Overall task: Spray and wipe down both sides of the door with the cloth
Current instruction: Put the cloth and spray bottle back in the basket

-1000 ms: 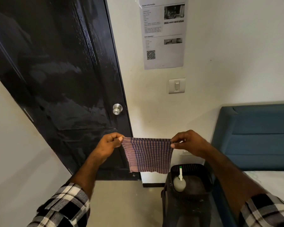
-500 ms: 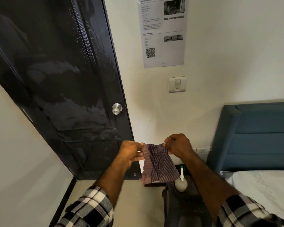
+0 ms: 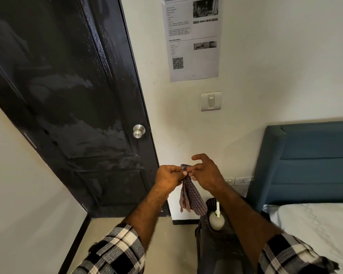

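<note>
Item 1: cloth (image 3: 190, 196). Checked weave, dark blue and reddish. Gathered into a narrow bunch, long axis close to vertical, top end pinched at the hands, lower end fanning out and hanging free with a slight lean to the right. It hangs in the air in front of the pale wall, just right of the door's lower edge, above and just left of the bottle. It touches nothing but the hands.

Item 2: left hand (image 3: 169, 177). Fingers curled, thumb and forefinger pinching the top of the cloth.

Item 3: right hand (image 3: 205, 173). Lower fingers meet the cloth top beside the left hand's pinch; forefinger and thumb are lifted and loosely spread above it. Grasp appears light.

Item 4: door (image 3: 67, 95). Black, glossy, with pale smeared patches across its face. Round metal knob (image 3: 139, 131) near the right edge.

Item 5: bottle (image 3: 216, 219). Rounded pale body, white and green neck, upright in a dark basket (image 3: 210, 203) at floor level.

Item 6: surroundings. Printed notice (image 3: 192, 38) and light switch (image 3: 211, 101) on the wall; blue headboard (image 3: 309, 159) and white bedding (image 3: 314, 220) to the right. Both forearms wear rolled plaid sleeves (image 3: 117, 252).
</note>
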`<state>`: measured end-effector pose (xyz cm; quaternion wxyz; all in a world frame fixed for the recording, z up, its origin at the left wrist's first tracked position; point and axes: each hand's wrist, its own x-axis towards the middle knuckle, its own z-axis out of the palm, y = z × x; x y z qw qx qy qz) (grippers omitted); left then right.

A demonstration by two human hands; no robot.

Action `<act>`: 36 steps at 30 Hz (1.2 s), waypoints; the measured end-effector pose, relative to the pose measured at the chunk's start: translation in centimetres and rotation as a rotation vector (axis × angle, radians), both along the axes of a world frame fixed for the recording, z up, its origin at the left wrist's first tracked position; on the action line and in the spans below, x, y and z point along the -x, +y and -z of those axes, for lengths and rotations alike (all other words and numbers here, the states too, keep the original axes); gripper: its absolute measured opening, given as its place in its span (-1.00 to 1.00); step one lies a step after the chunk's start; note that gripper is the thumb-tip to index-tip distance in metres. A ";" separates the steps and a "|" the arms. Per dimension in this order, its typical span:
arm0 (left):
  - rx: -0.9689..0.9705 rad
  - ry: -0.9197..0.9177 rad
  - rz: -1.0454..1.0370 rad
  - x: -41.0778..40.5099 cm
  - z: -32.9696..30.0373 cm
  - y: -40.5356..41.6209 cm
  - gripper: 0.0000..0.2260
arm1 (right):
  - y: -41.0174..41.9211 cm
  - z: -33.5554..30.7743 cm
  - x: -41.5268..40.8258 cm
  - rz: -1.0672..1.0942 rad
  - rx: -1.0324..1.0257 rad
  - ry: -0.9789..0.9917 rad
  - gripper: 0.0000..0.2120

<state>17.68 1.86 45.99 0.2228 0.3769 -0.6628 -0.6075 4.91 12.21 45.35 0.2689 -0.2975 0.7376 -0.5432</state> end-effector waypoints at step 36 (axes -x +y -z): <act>0.526 -0.116 0.346 -1.1 1.4 -1.0 -0.93 | 8.1 0.5 3.0 -0.130 -0.271 0.384 -0.83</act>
